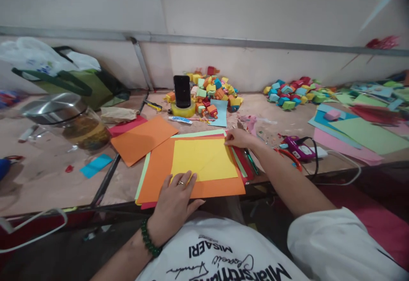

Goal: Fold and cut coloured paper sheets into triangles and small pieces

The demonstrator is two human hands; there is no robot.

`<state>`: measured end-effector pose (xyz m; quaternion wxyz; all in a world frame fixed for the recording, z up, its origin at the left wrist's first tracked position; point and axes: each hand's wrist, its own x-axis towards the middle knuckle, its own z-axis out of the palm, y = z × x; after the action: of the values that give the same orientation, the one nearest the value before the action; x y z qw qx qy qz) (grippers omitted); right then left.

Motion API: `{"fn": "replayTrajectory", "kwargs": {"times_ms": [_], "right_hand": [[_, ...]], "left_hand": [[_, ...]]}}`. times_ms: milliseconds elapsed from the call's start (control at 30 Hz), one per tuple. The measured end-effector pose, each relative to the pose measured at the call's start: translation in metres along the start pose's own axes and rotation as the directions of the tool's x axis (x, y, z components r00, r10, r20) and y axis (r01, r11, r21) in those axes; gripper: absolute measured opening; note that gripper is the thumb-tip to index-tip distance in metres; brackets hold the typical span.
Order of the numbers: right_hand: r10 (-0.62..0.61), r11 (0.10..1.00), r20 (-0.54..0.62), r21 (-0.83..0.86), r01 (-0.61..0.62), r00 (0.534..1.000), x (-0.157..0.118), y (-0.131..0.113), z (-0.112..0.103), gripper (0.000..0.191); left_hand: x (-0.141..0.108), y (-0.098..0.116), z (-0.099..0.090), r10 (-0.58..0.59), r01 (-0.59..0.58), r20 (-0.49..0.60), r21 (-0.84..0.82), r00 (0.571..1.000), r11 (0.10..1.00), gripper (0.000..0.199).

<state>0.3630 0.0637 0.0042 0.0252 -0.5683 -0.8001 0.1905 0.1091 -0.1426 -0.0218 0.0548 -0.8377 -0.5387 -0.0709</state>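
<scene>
A yellow sheet of paper (204, 157) lies on a larger orange sheet (159, 166), with green and red sheets showing at the edges of the stack. My left hand (175, 200), with a ring and a green bead bracelet, rests with fingers spread on the lower left edge of the yellow sheet. At the upper right corner of the stack, my right hand (238, 138) has its fingers pinched at the paper's corner; which sheets lie between the fingertips is hard to tell. A green pen (252, 161) lies right of the stack.
Behind the stack, a phone (182, 91) stands on a yellow tape roll (182, 109) beside piled paper cubes (211, 91). A glass jar (79, 127) and loose orange paper (143, 139) are at left. Another cube pile (295, 92), a purple device (298, 148) and coloured sheets (370, 131) are at right.
</scene>
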Motion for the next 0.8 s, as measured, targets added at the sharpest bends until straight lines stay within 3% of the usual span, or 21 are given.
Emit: {"fn": "replayTrajectory", "kwargs": {"times_ms": [100, 233, 400, 533, 667, 800], "right_hand": [[0.035, 0.998, -0.013, -0.046, -0.035, 0.999, 0.003, 0.005, -0.017, 0.013], [-0.039, 0.996, -0.072, -0.081, 0.033, 0.997, -0.002, -0.026, -0.027, 0.015], [-0.204, 0.973, 0.045, -0.097, 0.207, 0.978, 0.009, -0.078, -0.008, 0.042], [-0.24, 0.957, 0.126, -0.137, 0.257, 0.963, 0.023, -0.089, 0.002, 0.052], [-0.251, 0.953, 0.154, -0.135, 0.272, 0.956, 0.026, -0.086, 0.0, 0.053], [-0.295, 0.945, 0.138, -0.103, 0.31, 0.945, 0.024, -0.082, -0.002, 0.038]], "left_hand": [[-0.001, -0.002, 0.001, 0.008, -0.008, 0.021, -0.019, 1.0, 1.0, 0.058], [-0.001, -0.004, 0.0, 0.013, -0.011, 0.043, -0.041, 0.999, 0.999, 0.061], [-0.001, -0.006, 0.001, 0.029, -0.024, 0.066, -0.085, 0.997, 0.996, 0.062], [-0.006, -0.01, 0.001, 0.01, -0.015, -0.022, -0.2, 1.0, 0.98, 0.061], [-0.01, -0.022, -0.001, -0.14, 0.079, -0.186, -0.303, 0.973, 0.95, 0.055], [-0.005, -0.042, 0.0, -0.337, 0.258, -0.228, -0.316, 0.914, 0.913, 0.06]]}}
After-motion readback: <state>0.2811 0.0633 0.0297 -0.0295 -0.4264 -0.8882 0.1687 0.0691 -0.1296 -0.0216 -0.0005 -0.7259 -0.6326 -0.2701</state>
